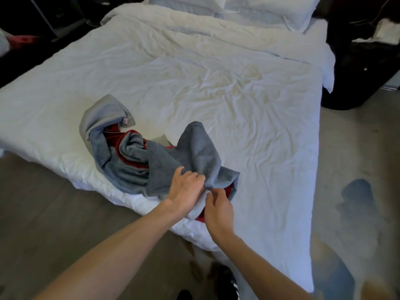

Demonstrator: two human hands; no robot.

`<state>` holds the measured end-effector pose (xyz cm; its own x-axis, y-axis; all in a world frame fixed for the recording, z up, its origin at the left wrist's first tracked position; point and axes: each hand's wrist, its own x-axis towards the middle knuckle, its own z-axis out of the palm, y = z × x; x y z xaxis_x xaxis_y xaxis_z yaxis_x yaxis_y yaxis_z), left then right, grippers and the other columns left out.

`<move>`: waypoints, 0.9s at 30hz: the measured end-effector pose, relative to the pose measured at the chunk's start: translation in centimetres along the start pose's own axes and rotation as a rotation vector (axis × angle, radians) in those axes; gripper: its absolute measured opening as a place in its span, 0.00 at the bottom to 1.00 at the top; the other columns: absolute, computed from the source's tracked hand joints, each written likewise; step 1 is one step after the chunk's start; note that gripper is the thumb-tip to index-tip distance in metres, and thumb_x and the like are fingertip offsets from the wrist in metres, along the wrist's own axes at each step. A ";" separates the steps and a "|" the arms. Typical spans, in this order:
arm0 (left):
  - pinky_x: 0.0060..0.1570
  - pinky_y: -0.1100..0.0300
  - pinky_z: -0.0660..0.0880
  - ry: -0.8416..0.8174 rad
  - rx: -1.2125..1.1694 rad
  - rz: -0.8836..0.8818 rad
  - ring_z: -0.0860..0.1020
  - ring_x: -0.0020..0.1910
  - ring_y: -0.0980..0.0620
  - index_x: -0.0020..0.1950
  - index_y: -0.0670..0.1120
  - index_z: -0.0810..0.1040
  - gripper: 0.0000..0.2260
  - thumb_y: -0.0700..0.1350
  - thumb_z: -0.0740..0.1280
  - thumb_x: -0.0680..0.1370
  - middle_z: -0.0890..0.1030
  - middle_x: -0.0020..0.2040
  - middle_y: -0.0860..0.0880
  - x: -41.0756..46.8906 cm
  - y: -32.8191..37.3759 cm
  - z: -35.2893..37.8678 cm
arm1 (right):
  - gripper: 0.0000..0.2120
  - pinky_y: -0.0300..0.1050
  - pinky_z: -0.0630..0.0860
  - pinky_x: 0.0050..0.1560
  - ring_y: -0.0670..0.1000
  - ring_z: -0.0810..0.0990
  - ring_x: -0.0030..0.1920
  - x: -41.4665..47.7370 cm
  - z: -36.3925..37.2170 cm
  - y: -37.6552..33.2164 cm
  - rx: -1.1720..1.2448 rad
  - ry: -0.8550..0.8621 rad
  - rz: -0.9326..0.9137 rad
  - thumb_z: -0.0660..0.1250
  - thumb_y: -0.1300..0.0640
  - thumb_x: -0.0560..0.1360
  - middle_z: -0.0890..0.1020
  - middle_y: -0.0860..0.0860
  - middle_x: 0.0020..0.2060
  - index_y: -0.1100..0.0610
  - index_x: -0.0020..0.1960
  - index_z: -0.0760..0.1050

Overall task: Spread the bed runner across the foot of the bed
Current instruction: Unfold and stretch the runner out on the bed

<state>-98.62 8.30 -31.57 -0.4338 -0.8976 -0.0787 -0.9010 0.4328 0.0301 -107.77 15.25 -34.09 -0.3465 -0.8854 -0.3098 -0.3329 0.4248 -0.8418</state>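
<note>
The bed runner (138, 156), grey with a red inner side, lies crumpled in a heap on the white duvet (216, 87) near the bed's foot corner. One grey fold stands up in a peak at the heap's right end. My left hand (186, 189) grips that fold from the left, fingers curled into the cloth. My right hand (218, 211) pinches the runner's near edge just below, where a pale grey strip and a bit of red show. The two hands almost touch.
White pillows (266, 7) lie at the head of the bed. Dark furniture (363, 61) stands to the right of the bed, and dark shelving at the far left. Brown floor (54, 213) lies left of the corner; a worn, patchy floor runs along the right.
</note>
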 end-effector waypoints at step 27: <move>0.57 0.53 0.69 0.007 -0.448 -0.144 0.79 0.51 0.51 0.63 0.50 0.72 0.15 0.52 0.61 0.78 0.82 0.49 0.52 0.0 24.1 5.7 | 0.08 0.34 0.65 0.32 0.44 0.74 0.34 0.8 -19.3 15.4 -0.116 0.081 0.126 0.60 0.59 0.79 0.79 0.48 0.35 0.53 0.44 0.75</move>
<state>-120.26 19.25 -36.56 -0.3029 -0.9470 -0.1070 -0.8655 0.2264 0.4468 -130.11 24.76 -38.79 -0.4595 -0.8079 -0.3691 -0.3796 0.5543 -0.7407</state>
